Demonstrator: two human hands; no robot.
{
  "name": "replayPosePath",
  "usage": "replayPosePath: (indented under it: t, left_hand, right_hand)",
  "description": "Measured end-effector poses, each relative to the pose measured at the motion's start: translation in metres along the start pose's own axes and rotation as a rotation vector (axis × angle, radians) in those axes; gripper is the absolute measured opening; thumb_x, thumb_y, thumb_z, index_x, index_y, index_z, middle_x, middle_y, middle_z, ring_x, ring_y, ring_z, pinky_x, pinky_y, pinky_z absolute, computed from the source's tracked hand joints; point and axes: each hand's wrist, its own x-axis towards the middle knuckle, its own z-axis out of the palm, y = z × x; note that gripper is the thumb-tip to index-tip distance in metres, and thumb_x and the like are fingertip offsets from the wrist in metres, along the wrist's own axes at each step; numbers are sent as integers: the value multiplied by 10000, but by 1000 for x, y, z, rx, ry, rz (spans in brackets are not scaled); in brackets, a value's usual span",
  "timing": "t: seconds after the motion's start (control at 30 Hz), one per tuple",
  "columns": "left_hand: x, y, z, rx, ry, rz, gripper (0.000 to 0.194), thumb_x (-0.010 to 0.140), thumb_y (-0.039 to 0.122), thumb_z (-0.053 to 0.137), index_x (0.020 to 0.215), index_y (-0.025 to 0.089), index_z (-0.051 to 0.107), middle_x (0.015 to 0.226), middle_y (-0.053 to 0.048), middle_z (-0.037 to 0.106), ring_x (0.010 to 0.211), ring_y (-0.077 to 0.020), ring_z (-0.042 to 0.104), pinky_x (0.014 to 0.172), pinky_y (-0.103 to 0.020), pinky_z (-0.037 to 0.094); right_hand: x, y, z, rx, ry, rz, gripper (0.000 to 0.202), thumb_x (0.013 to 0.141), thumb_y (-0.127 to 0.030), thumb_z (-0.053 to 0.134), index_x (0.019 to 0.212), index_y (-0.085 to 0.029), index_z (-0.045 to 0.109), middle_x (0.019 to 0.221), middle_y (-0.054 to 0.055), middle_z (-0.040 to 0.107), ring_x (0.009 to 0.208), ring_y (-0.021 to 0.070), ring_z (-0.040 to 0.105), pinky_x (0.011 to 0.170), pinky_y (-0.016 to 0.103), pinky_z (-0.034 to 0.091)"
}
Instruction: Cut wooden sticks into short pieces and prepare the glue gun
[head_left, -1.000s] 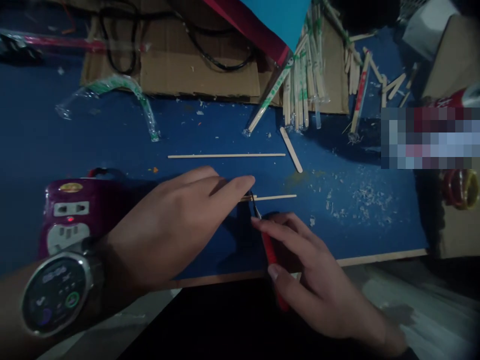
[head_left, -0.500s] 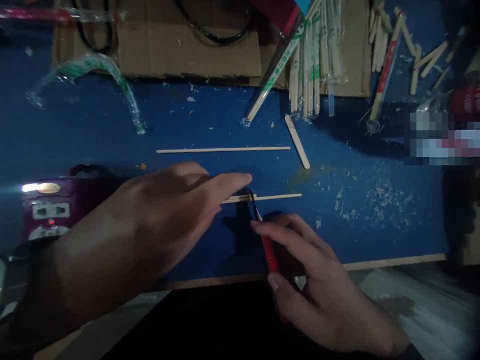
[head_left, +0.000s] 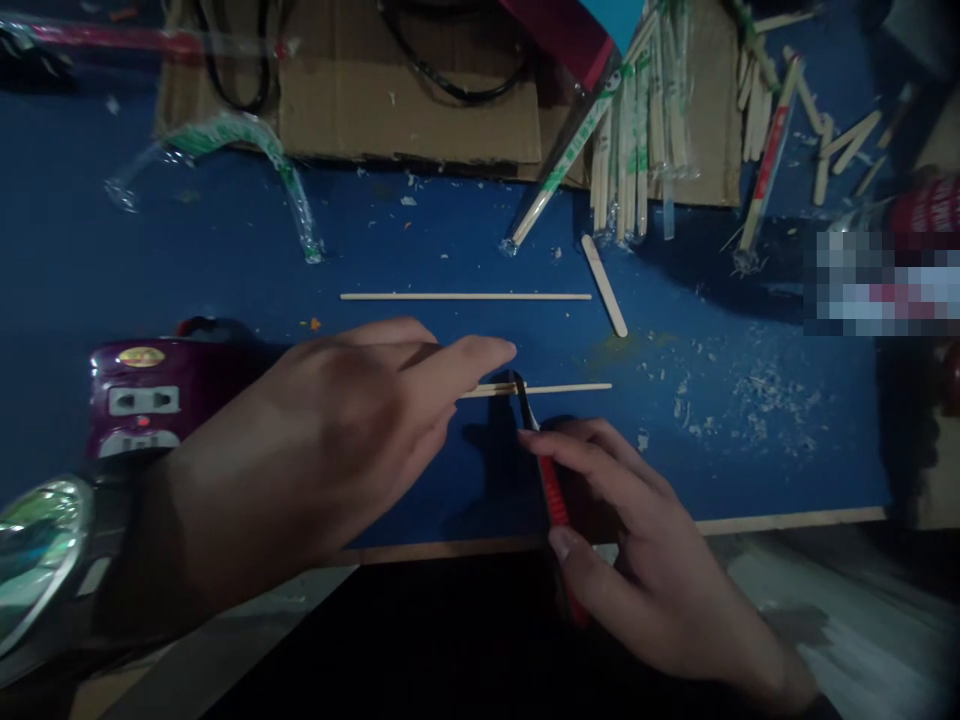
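My left hand (head_left: 360, 420) presses thin wooden sticks (head_left: 566, 388) down on the blue table, its fingers together over their left part. Two sticks lie side by side there, and one reaches further right. My right hand (head_left: 645, 540) is closed on a red-handled knife (head_left: 552, 490). The dark blade rests at the end of the shorter stick, just right of my left fingertips. Behind the hands lies another thin stick (head_left: 465, 297), with a flat craft stick (head_left: 604, 286) at its right.
A purple power strip (head_left: 195, 390) sits at the left. Cardboard (head_left: 412, 110), wrapped chopsticks (head_left: 637, 150) and a curved green wrapper (head_left: 225, 130) lie at the back. Broken sticks (head_left: 821, 160) and a blurred bottle are at the right; white shavings (head_left: 772, 390) dot the table (head_left: 450, 235).
The view has shifted, so most things appear slightly further right, and the left wrist's watch shows more. Both hands keep their holds, with the blade still at the sticks.
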Motion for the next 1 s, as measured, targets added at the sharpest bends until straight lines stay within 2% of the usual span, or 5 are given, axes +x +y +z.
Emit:
replayPosePath:
  t: [0.1, 0.27, 0.5, 0.73, 1.0]
  left_hand:
    - [-1, 2, 2, 42, 20, 8, 531, 1079, 244, 484, 1604, 317, 485, 1291, -94, 779, 1127, -283, 761, 787, -371, 641]
    - [0, 2, 4, -27, 67, 37, 535, 1094, 183, 462, 1617, 294, 484, 1252, -75, 787, 1049, -227, 768, 726, -301, 608]
    - [2, 0, 3, -50, 46, 31, 487, 1081, 149, 441, 1530, 300, 556, 1197, -45, 791, 1051, -220, 761, 750, -299, 599]
    - [1, -1, 3, -83, 45, 51, 510, 1064, 114, 473, 1530, 306, 552, 1253, -35, 787, 1106, -211, 748, 814, -305, 615]
    - [2, -1, 4, -71, 80, 76, 496, 1045, 84, 501, 1493, 285, 568, 1196, -12, 782, 1054, -204, 744, 742, -293, 580]
  right_hand:
    - [0, -1, 0, -27, 11, -10, 693, 972, -187, 656, 1594, -450, 503, 1335, 66, 571, 1038, 234, 664, 954, 444, 659]
    - [0, -1, 1, -31, 22, -12, 680, 970, -172, 642, 1578, -447, 513, 1319, 57, 578, 1047, 227, 661, 955, 430, 650]
    - [0, 0, 1, -18, 8, -12, 691, 963, -172, 643, 1577, -455, 502, 1309, 48, 564, 1036, 216, 650, 973, 427, 643]
    - [-1, 0, 1, -15, 8, -9, 672, 985, -182, 634, 1584, -457, 500, 1308, 52, 564, 1021, 219, 657, 978, 448, 642]
    - [-2, 0, 1, -35, 19, -15, 677, 979, -173, 626, 1581, -455, 501, 1303, 43, 575, 1016, 212, 662, 938, 419, 641]
